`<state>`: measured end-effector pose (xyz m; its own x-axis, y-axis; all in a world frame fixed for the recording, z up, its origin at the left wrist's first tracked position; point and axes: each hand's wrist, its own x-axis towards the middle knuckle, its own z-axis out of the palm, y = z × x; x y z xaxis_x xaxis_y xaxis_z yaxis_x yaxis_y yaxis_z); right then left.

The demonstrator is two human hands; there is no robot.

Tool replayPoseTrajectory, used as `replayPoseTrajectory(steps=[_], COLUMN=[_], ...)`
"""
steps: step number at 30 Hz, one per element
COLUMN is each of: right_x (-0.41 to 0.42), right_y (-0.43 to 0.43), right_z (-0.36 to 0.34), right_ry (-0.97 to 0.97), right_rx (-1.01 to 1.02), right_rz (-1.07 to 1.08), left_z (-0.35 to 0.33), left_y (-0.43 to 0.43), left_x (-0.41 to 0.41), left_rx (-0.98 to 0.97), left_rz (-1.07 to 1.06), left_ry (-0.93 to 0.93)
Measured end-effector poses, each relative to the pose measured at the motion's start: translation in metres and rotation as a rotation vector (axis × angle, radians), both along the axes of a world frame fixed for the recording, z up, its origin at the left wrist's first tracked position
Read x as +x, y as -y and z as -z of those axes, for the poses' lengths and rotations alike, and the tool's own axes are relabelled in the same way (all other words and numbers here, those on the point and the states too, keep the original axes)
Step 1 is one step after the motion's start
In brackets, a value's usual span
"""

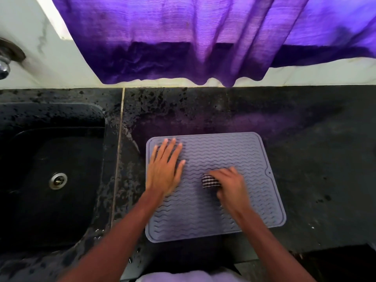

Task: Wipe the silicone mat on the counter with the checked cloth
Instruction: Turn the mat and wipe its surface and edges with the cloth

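Silicone mat (223, 151): grey, wavy-ridged, I read its long axis pointing away from sink (61, 159); left hand (164, 171) fingers apart, right hand (230, 186) clamping checked cloth (208, 181).

Two hands counted — left hand (165, 169), right hand (230, 185), one mat (234, 151), one cloth (209, 181), one sink (50, 159) — one drain (58, 181), one tap (5, 66), one curtain (193, 37), one counter (315, 149)

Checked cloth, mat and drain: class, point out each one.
Checked cloth (208, 181): head view, bunched end that shows.
Mat (223, 151): head view, bare ridged surface.
Drain (58, 180): head view, metal centre.
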<state>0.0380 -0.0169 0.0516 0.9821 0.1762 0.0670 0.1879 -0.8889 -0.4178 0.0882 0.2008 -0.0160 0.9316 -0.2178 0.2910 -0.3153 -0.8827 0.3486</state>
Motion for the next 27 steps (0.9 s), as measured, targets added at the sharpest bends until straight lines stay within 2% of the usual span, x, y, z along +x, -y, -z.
replayPoseTrajectory(steps=[4, 8, 19, 24, 27], right_x=[0.002, 0.003, 0.014, 0.013, 0.016], right_y=[-0.012, 0.011, 0.147, 0.157, 0.124], right_z=[0.014, 0.008, -0.002, -0.004, -0.008], right_ry=[-0.031, -0.046, -0.106, -0.092, -0.037], right_rx=[-0.087, -0.162, -0.338, -0.285, -0.125], right_rz=[-0.14, -0.171, 0.036, 0.165, 0.153], left_z=[0.012, 0.014, 0.009, 0.007, 0.006], left_y=[0.008, 0.005, 0.008, 0.01, 0.011], left_x=[-0.03, -0.028, -0.031, -0.031, -0.03], left_rx=[0.101, 0.088, 0.076, 0.074, 0.071], left_rz=[-0.015, -0.016, -0.03, -0.047, -0.045], left_ry=[-0.114, -0.127, -0.1, -0.095, -0.111])
